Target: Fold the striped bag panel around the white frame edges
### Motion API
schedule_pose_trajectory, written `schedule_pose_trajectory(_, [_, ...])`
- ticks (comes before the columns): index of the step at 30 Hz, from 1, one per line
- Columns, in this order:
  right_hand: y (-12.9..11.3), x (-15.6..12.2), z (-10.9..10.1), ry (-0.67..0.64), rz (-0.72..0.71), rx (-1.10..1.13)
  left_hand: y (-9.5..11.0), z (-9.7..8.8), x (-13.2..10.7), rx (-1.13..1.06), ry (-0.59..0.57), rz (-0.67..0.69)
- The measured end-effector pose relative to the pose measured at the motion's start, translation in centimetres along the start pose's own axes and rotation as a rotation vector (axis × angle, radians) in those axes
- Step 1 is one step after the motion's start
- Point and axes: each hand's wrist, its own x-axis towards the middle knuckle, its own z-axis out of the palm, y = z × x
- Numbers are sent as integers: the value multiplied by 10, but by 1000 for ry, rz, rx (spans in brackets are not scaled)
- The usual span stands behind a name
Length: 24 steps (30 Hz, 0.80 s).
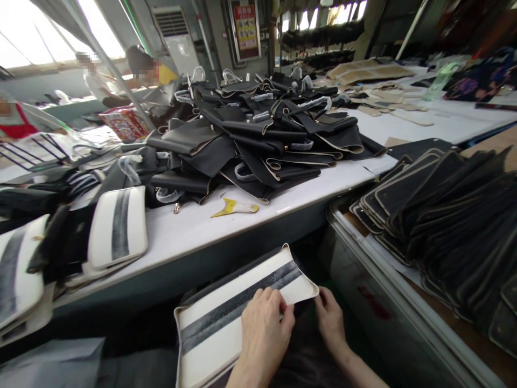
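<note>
A white leather panel with a dark grey stripe lies below the table's edge, close to me. My left hand rests on its near side, fingers pinching the panel's lower edge. My right hand grips the panel's right corner from beneath, where a dark lining shows. Both hands hold the same piece.
A heap of black leather pieces covers the white table. A yellow-handled tool lies near its front edge. Finished white striped panels stack at the left. Black panels fill a tray at the right. Other people sit far left.
</note>
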Motion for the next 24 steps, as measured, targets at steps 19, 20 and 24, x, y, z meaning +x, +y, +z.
schedule_pose_trajectory(19, [-66,-15,-30,-206,-754,-478,-7,-5,-12,-56,49,92])
schedule_pose_trajectory(20, [-67,-15,-29,-199,-755,-467,-10,-7,-18,-75,42,99])
schedule_pose_trajectory(24, [-66,-13,-25,-198,-742,-442,-26,-13,-43,-22,38,100])
